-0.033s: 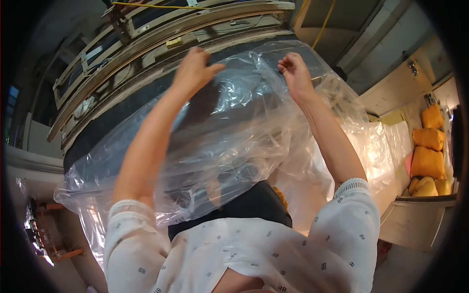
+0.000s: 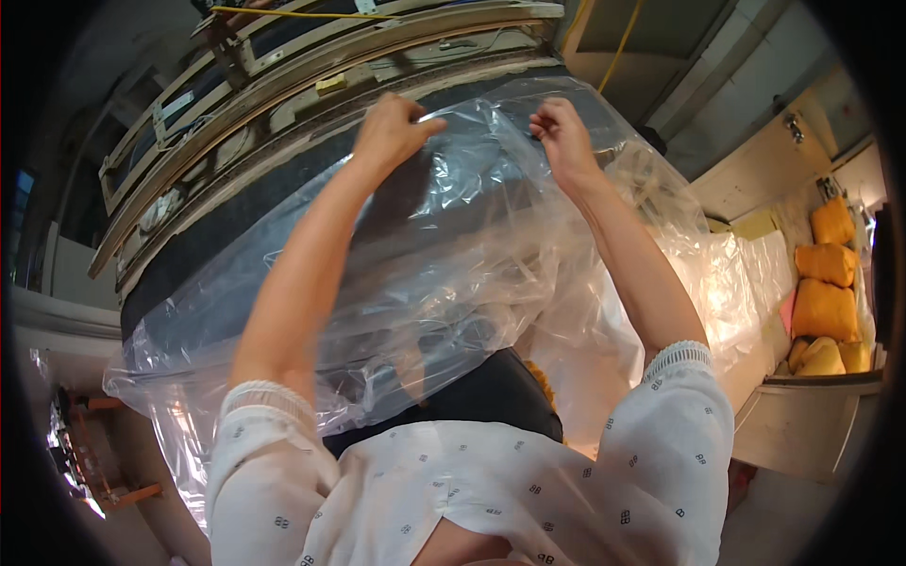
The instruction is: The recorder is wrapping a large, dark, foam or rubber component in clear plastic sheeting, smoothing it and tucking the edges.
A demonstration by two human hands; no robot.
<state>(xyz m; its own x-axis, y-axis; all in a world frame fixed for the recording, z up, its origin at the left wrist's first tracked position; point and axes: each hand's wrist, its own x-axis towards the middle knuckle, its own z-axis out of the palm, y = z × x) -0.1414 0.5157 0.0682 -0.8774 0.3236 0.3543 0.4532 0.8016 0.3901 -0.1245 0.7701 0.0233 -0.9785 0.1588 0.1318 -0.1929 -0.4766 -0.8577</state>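
A large clear plastic sheet [image 2: 453, 245] lies loosely crumpled over a dark flat surface [image 2: 179, 264]. My left hand [image 2: 392, 130] is over the sheet's far part, its fingers curled and its thumb standing apart, with nothing visible between them. To its right, my right hand [image 2: 564, 143] is raised over the sheet with fingers curled inward, closed. Whatever that hand pinches, if anything, I cannot make out. Between both hands the plastic rises in shiny creases.
Along the far side runs a long wooden and metal frame [image 2: 274, 108] with a small yellow block [image 2: 330, 85] on it. Yellow-orange bundles [image 2: 824, 309] are stacked at the right. A black padded item [image 2: 481, 396] lies close to my body. A yellow cord [image 2: 623, 47] hangs beyond.
My left hand and forearm have shifted slightly to the right, and its thumb is nearer its fingers. My right hand has moved slightly left and away from me.
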